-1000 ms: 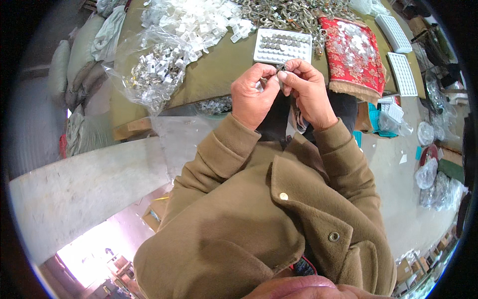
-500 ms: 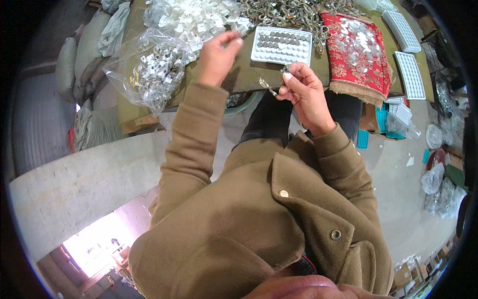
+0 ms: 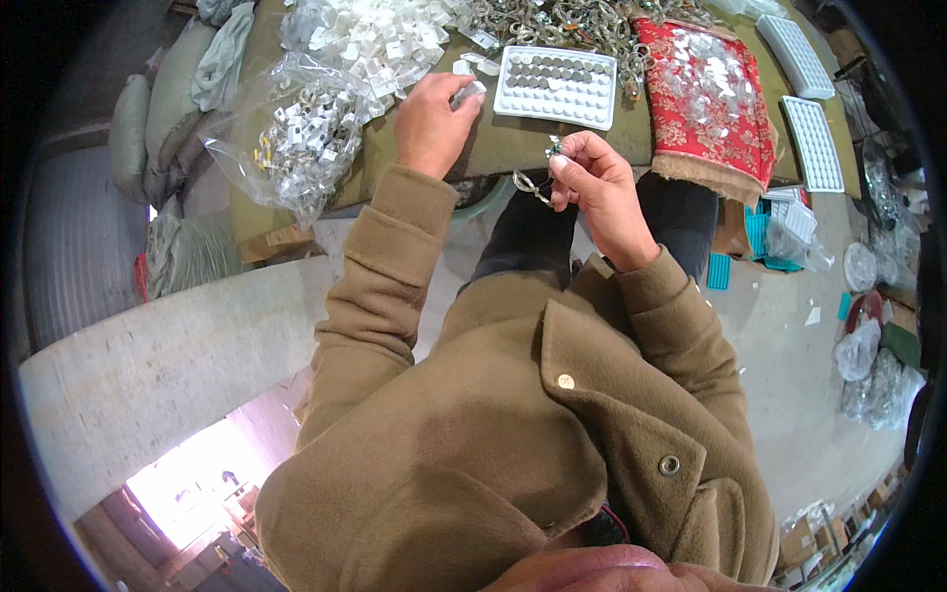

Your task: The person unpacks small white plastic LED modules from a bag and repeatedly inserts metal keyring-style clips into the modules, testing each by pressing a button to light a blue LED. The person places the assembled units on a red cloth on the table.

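My left hand (image 3: 434,123) is closed, its thumb and fingers pinching a small translucent white plastic case (image 3: 468,94) in front of the white heap. Held over the table's near edge, my right hand (image 3: 600,187) grips a looped cable (image 3: 533,186) between thumb and fingers; a small component (image 3: 553,147) sticks up at the fingertips. Just beyond my right hand lies a white tray (image 3: 554,111) with round pockets, some of them filled with dark grey discs. A heap of white plastic cases (image 3: 380,44) spreads beyond my left hand.
At the left, a clear plastic bag (image 3: 296,158) holds white pieces with cables. Coiled cables (image 3: 567,22) are piled at the back. A red patterned cloth (image 3: 705,138) bears clear pieces. More white pocketed trays (image 3: 814,146) lie at the right, and teal trays (image 3: 719,271) below the table.
My left hand has drawn slightly nearer and now pinches a small white plastic case. My right hand keeps the looped cable, barely shifted.
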### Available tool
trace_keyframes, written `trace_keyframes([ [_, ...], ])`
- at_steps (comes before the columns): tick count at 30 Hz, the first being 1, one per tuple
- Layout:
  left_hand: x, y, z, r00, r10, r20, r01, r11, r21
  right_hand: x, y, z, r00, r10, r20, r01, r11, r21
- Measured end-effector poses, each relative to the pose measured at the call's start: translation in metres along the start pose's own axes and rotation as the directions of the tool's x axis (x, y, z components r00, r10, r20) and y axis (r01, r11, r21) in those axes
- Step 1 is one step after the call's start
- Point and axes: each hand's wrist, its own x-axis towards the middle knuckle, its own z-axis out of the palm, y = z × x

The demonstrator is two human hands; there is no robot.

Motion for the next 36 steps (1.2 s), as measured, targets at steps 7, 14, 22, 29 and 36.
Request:
trace_keyframes([
  [7,-0.009,0.013,-0.022,0.963,-0.241,-0.119,0.117,0.777,-0.619,0.0,-0.005,0.012,0.988,-0.155,-0.013,0.151,0.979,-0.138],
  [14,-0.05,0.053,-0.03,0.789,-0.15,0.596,0.612,0.267,-0.744,0.002,-0.036,0.019,0.962,-0.274,0.016,0.269,0.932,-0.241],
  [22,-0.069,0.066,-0.017,0.773,-0.033,0.633,0.631,0.138,-0.763,-0.014,-0.032,0.012,0.995,-0.08,0.052,0.093,0.93,-0.354],
  [29,-0.078,0.071,-0.012,0.877,-0.056,0.477,0.478,0.199,-0.856,-0.012,-0.016,0.014,0.998,-0.057,-0.026,0.056,0.998,-0.012],
  [36,-0.08,0.072,-0.002,0.897,-0.101,0.429,0.44,0.142,-0.887,-0.011,-0.011,0.02,0.993,-0.088,-0.085,0.094,0.993,0.072],
])
